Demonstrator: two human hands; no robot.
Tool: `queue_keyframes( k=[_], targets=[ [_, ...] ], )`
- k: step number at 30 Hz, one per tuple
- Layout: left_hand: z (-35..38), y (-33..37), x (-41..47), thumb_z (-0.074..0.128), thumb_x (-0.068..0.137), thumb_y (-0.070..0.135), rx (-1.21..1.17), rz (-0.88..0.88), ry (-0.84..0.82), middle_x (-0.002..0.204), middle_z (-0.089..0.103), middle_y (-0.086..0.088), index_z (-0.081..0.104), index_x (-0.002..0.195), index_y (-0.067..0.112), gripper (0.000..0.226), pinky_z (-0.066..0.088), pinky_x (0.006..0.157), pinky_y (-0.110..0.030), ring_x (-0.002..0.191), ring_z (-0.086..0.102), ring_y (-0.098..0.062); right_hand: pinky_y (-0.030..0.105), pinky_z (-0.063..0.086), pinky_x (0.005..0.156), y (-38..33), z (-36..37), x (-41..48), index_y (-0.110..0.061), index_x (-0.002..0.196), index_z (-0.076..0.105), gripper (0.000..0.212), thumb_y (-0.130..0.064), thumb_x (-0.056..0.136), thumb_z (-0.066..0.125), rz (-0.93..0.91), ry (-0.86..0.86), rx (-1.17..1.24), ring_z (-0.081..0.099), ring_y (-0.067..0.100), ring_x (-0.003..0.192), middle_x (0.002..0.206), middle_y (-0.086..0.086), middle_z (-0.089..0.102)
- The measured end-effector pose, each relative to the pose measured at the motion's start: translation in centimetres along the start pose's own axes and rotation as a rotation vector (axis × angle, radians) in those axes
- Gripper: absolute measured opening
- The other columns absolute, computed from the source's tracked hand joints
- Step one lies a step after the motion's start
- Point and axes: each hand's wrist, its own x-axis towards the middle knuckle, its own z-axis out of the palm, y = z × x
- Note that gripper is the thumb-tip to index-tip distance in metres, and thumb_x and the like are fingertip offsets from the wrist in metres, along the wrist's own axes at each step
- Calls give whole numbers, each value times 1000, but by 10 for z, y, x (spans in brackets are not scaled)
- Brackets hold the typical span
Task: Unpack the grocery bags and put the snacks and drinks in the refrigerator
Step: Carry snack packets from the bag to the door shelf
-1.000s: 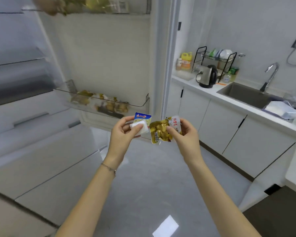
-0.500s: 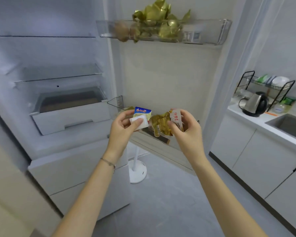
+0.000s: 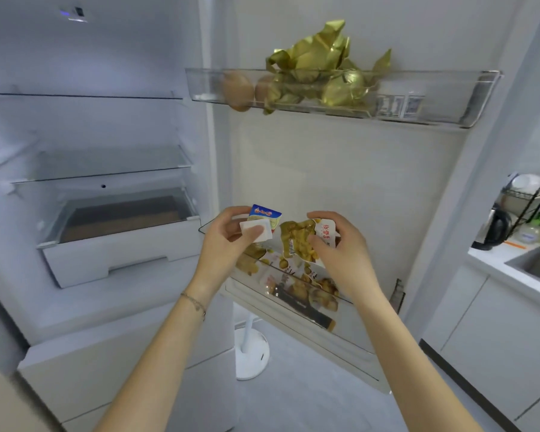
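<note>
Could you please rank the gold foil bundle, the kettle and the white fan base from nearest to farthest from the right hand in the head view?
From the right hand:
1. White fan base, below, on the floor.
2. Gold foil bundle, above, in the upper door bin.
3. Kettle, far right, on the counter.

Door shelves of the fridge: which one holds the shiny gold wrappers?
The upper door shelf, above both hands. Crumpled gold wrappers rise over its clear rim. The lower door shelf, behind the hands, holds flat printed snack packets instead.
</note>
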Motion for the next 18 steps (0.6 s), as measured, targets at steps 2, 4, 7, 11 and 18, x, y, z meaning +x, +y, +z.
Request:
queue_keyframes(
  k=[2,4,7,11,18],
  targets=[
    [-6,-6,18,68,86,4,17,-10,-85,104,72,-5,61,109,15,27,59,76,-30,94,71,-19,-3,39,61,0,3,9,-31,111,58,31,-7,92,54,29,11,-36,49,-20,86,108,-18,57],
    [-13,-12,34,68,86,4,39,-27,-190,102,73,-4,62,107,15,25,58,73,-26,92,71,-17,-1,39,55,0,8,15,-28,106,56,30,-3,91,55,56,38,-56,51,-19,78,103,-13,57],
    [-24,-21,59,69,86,7,136,-41,-337,101,74,-2,63,106,18,23,56,71,-22,88,71,-14,1,39,50,2,18,19,-26,104,55,28,-2,89,57,138,57,-103,53,-7,77,100,-13,56],
    [-39,-31,93,71,85,5,261,-105,-571,96,74,-1,66,103,20,24,53,67,-20,83,70,-12,8,37,42,7,28,19,-26,101,54,26,-5,87,59,273,30,-214,52,7,69,100,-12,55],
    [-46,-43,110,70,86,11,453,-148,-917,88,70,-1,64,103,13,18,50,65,-15,68,62,2,19,45,61,9,38,20,-19,95,61,22,-5,79,67,453,-132,-331,58,16,76,103,-4,62]
  ],
)
